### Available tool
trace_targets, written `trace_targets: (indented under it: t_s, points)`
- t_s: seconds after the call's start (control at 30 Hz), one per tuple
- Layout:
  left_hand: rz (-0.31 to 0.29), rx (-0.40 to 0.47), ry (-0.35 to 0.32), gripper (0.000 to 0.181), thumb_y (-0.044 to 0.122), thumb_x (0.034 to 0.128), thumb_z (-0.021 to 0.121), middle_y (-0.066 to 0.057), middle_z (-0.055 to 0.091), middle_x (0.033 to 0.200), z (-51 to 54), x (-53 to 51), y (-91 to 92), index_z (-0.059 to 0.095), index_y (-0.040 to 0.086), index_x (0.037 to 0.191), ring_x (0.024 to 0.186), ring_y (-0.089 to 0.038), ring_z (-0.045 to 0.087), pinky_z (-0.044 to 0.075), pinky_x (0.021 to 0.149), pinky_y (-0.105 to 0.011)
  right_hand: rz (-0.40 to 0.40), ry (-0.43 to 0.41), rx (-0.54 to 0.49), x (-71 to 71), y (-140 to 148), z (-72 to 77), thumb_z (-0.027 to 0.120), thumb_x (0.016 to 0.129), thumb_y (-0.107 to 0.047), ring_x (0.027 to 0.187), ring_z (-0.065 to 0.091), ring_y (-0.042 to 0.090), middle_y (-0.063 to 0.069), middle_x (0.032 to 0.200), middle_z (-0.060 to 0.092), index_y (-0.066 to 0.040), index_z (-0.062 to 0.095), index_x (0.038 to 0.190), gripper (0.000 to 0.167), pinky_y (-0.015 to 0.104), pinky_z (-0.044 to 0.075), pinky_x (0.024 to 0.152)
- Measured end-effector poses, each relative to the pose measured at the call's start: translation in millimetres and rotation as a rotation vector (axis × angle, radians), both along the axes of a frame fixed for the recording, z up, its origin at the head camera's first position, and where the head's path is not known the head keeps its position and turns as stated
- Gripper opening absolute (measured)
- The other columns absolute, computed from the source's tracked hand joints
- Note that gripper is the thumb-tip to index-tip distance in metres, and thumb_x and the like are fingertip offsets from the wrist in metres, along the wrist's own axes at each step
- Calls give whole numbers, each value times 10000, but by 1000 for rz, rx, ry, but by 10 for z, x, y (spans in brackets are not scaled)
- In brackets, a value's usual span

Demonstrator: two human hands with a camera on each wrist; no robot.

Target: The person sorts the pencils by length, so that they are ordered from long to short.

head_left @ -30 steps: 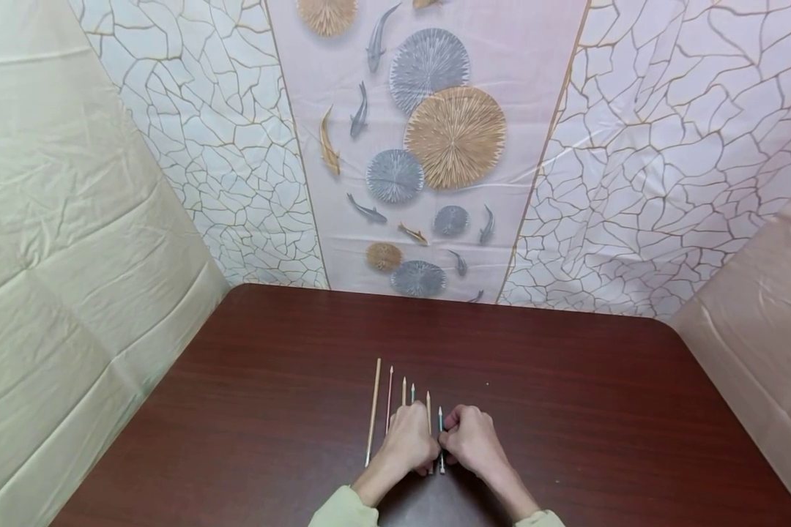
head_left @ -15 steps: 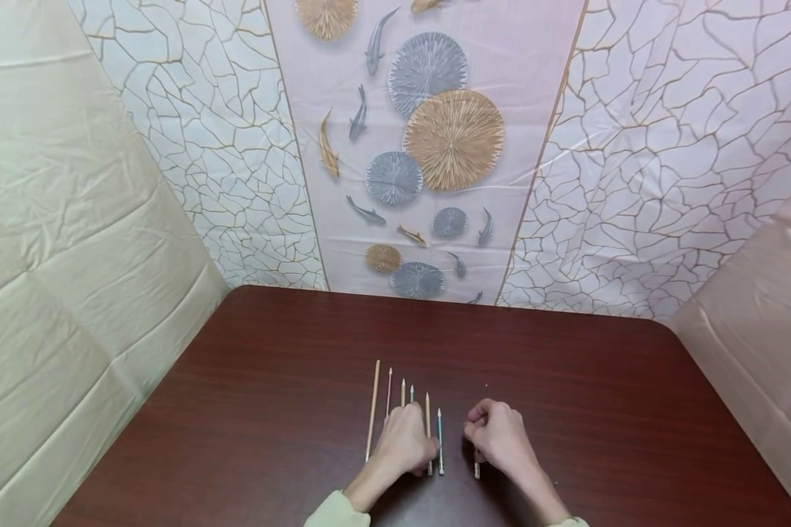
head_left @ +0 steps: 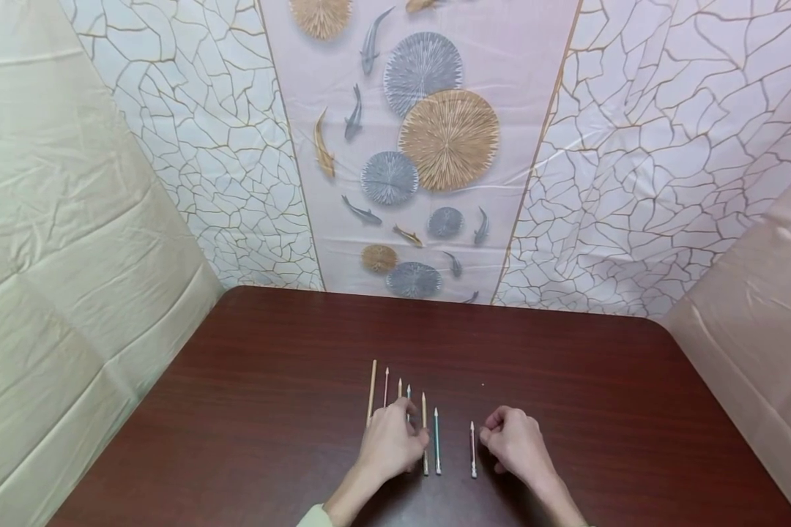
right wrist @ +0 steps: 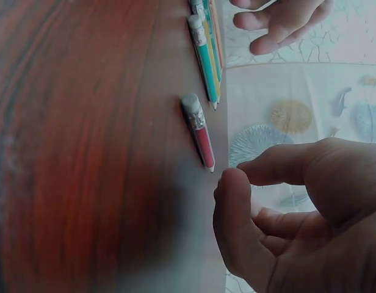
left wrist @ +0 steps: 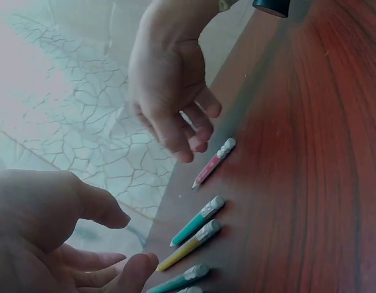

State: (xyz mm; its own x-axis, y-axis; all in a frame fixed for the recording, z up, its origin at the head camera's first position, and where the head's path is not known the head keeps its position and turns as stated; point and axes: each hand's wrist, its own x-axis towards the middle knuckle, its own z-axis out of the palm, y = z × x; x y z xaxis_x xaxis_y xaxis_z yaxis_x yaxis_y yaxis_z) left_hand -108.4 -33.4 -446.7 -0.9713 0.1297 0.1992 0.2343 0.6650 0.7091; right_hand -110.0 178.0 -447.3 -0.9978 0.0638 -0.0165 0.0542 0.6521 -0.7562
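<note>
A short red pencil (head_left: 472, 448) with a white eraser lies apart at the right of a row of pencils. Just right of it hovers my right hand (head_left: 515, 443), fingers loosely bent and holding nothing; the right wrist view shows its thumb (right wrist: 231, 201) beside the forefinger. My left hand (head_left: 389, 439) is over the row with its fingers spread and relaxed, hiding parts of several pencils. Near its fingertips lie a yellow pencil (head_left: 424, 413) and, to the right, a green pencil (head_left: 437, 439). The left wrist view shows a gap between that hand (left wrist: 35, 213) and the nearby pencils.
At the row's left end lies the longest piece, a light wooden stick (head_left: 372, 395), with a pink pencil (head_left: 386, 388) beside it. The dark wooden table (head_left: 290, 351) has rounded far corners. Patterned cloth (head_left: 448, 241) hangs behind it.
My right hand has carried the red pencil rightward, let go of it and drawn slightly away. My left hand has loosened its fingers and shifted a little left.
</note>
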Motion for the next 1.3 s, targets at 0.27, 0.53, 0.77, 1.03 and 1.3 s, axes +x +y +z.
trace_targets:
  t_s: [0.27,0.53,0.77,1.03,1.3]
  points:
    - [30,58,63,318,116,749,771,100,585,680,15,61,-181,666,4,1028,604,-75,563,502,626,-346,9,-34,3,20,-63,-26,695,815,-39,363,565,151,17,536,567,-6,592,811,108,318,495,387]
    - [66,57,133,262,71,752,750,111,610,688,13,121,-348,667,36,998,590,-27,575,498,620,-335,18,-39,27,17,-99,-62,698,791,-37,343,559,158,30,504,549,-18,575,787,125,318,486,369]
    - [79,101,117,276,49,773,751,72,642,725,11,175,-441,656,19,1031,587,9,607,508,633,-319,27,-24,76,18,-141,-89,711,776,-49,329,544,138,1,488,541,-34,566,783,146,304,472,358]
    - [103,133,115,287,47,759,747,70,648,753,8,199,-498,667,21,1033,626,-10,612,511,627,-272,34,-2,112,27,-166,-96,693,757,-19,319,534,124,-23,472,526,-51,548,762,148,297,468,370]
    - [110,132,108,289,59,760,744,55,650,770,0,201,-522,670,23,1037,635,-13,615,509,635,-275,42,33,246,5,-192,-84,691,698,-48,438,549,156,-19,540,533,-92,565,716,135,401,481,514]
